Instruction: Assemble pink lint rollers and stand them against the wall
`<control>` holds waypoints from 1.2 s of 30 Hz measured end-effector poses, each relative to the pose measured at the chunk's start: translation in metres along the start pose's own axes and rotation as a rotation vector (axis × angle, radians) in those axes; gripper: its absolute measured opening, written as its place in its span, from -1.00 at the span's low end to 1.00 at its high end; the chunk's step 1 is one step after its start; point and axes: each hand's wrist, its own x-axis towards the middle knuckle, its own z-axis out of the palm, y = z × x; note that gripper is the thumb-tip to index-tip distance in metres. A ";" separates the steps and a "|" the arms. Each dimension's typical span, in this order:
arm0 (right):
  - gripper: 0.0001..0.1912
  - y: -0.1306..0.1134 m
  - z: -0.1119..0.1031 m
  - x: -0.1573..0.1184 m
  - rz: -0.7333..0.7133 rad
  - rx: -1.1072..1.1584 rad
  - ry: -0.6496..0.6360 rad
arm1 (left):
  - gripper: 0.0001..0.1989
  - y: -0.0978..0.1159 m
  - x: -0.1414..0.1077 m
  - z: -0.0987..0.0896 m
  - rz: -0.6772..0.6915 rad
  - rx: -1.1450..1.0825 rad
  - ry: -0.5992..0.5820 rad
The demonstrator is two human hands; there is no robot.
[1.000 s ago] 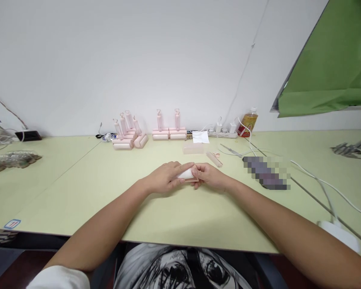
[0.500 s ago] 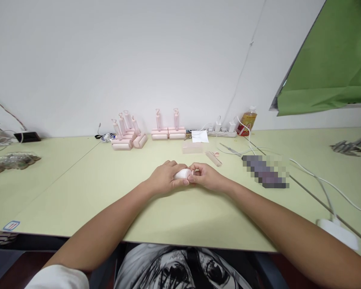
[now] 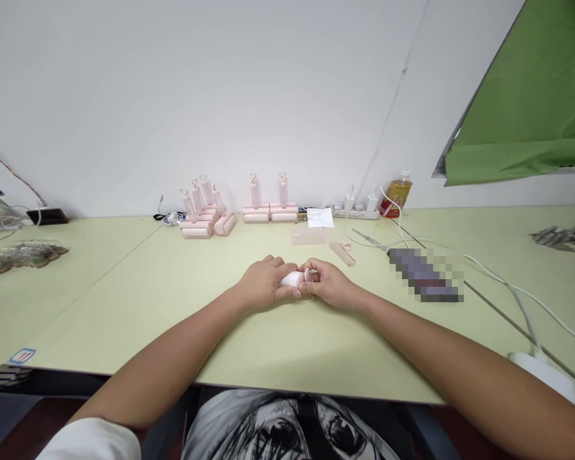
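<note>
My left hand (image 3: 262, 285) is wrapped around a white lint roller roll (image 3: 291, 280), which lies sideways just above or on the table; I cannot tell which. At the roll's right end, my right hand (image 3: 333, 284) pinches a small pale pink end cap (image 3: 307, 275) between thumb and fingers. The cap is close against the roll; whether they are joined is hidden by the fingers. Beyond my right hand lies a pale pink handle (image 3: 342, 253) with a ring at its far end. A translucent pink cover (image 3: 308, 236) lies to the left of that handle.
Several pink lint rollers (image 3: 195, 230) with upright handles stand along the wall. Behind are a white paper (image 3: 320, 218), a power strip (image 3: 357, 214) and a bottle (image 3: 397, 193). A pixelated dark object (image 3: 424, 275) and white cables (image 3: 517, 284) lie rightward on the table (image 3: 148, 306).
The end cap at the roll's right end shows more clearly, turned slightly outward by my right fingers. My left hand stays around the roll. The whole view has shifted slightly.
</note>
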 end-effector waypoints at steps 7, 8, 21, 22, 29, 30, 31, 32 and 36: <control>-0.64 -0.001 0.001 0.000 -0.012 -0.013 0.039 | -0.41 0.002 0.001 0.001 -0.034 0.021 0.020; -0.64 -0.001 0.001 0.000 -0.015 -0.009 0.043 | -0.41 0.002 0.001 0.001 -0.035 0.021 0.024; -0.68 -0.002 0.005 -0.001 -0.052 -0.076 0.109 | -0.41 0.001 0.002 -0.001 -0.104 -0.010 0.006; -0.68 -0.002 0.005 -0.001 -0.058 -0.092 0.125 | -0.41 0.000 0.002 -0.001 -0.116 -0.013 0.016; -0.69 -0.002 0.003 0.001 -0.088 -0.104 0.133 | -0.43 -0.003 0.004 0.000 -0.150 -0.020 0.044; -0.67 -0.002 0.002 0.002 -0.086 -0.121 0.143 | -0.43 -0.003 0.004 0.001 -0.147 -0.014 0.049; -0.64 -0.001 0.002 0.002 -0.086 -0.144 0.155 | -0.44 -0.003 0.004 0.002 -0.143 -0.009 0.055; -0.61 -0.001 0.001 0.002 -0.086 -0.169 0.169 | -0.45 -0.003 0.004 0.002 -0.140 -0.008 0.061; -0.57 0.001 0.000 0.003 -0.099 -0.243 0.216 | -0.47 -0.001 0.004 0.004 -0.144 -0.032 0.070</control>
